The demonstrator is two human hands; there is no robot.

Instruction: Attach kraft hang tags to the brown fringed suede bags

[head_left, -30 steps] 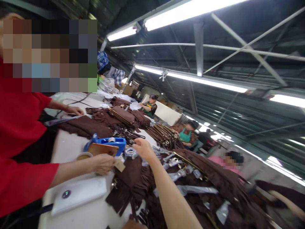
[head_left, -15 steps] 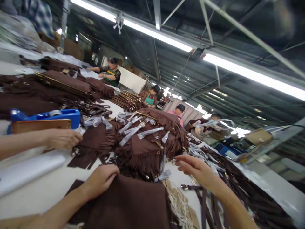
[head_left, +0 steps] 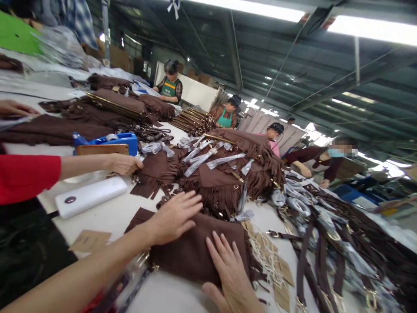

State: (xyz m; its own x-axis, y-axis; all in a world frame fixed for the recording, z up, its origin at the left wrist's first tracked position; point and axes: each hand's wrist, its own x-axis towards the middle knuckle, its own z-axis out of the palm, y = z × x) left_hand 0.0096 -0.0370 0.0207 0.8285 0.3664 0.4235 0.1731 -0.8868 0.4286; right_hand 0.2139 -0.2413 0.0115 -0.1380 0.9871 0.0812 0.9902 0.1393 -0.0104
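A dark brown fringed bag (head_left: 192,256) lies flat on the white table before me. My left hand (head_left: 177,216) is over its upper left part, fingers stretched out and holding nothing. My right hand (head_left: 228,267) rests flat on the right side of the bag, fingers spread. By the bag's right edge lie tan paper tags with white strings (head_left: 267,256). Just beyond my hands rises a pile of brown fringed bags (head_left: 218,187) with plastic-wrapped straps. Brown straps with gold buckles (head_left: 321,261) spread out on the right.
On the left, a red-sleeved co-worker's hand (head_left: 125,163) touches another fringed bag. Near it are a blue tape dispenser (head_left: 120,141), a white oblong case (head_left: 91,195) and a tan card (head_left: 90,240). Several people work farther back, among them a masked person (head_left: 329,158).
My right hand has come left and down onto the bag. My left hand has let go of the bag's edge and opened out. The view has shifted left and downward.
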